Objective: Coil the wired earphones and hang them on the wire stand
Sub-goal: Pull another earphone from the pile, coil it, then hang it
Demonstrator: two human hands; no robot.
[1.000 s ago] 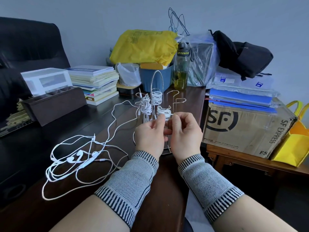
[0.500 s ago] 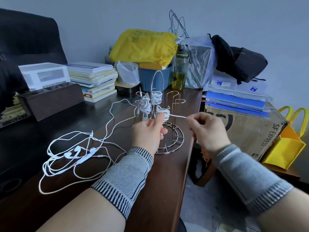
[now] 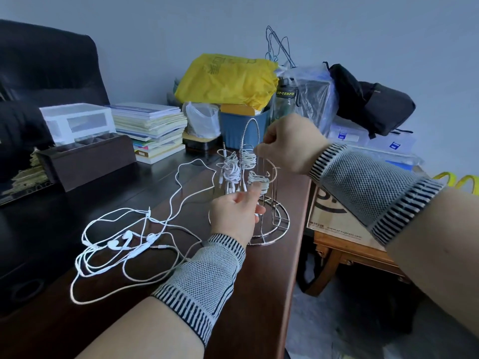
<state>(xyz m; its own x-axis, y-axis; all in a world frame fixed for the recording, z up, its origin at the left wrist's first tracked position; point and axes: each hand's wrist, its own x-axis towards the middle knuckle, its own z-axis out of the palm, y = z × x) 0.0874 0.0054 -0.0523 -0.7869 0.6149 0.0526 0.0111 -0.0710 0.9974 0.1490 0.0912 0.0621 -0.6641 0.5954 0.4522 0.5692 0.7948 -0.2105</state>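
Observation:
The silver wire stand [image 3: 282,219] sits near the desk's right edge. Two coiled white earphones [image 3: 248,160] hang on its hooks. My left hand [image 3: 233,216] is in front of the stand, and its raised fingers hold a third white coil [image 3: 259,180] at a lower hook. My right hand [image 3: 287,145] is above and behind that coil, beside the stand's tall arch. It pinches the coil's thin free cord, which curves down to the coil. A loose tangle of white earphones [image 3: 121,244] lies on the desk to the left, with one cord trailing toward the stand.
A dark organizer box [image 3: 85,161], a white drawer unit [image 3: 77,120] and stacked books [image 3: 153,130] stand at the back left. A blue bin [image 3: 238,128], a bottle [image 3: 285,99] and a yellow bag [image 3: 228,79] crowd behind the stand. A cardboard box [image 3: 334,213] sits past the desk's right edge.
My right hand has swung from out on the right, where it pulled the cord taut, up and left over the stand. My left hand stays at the coil.

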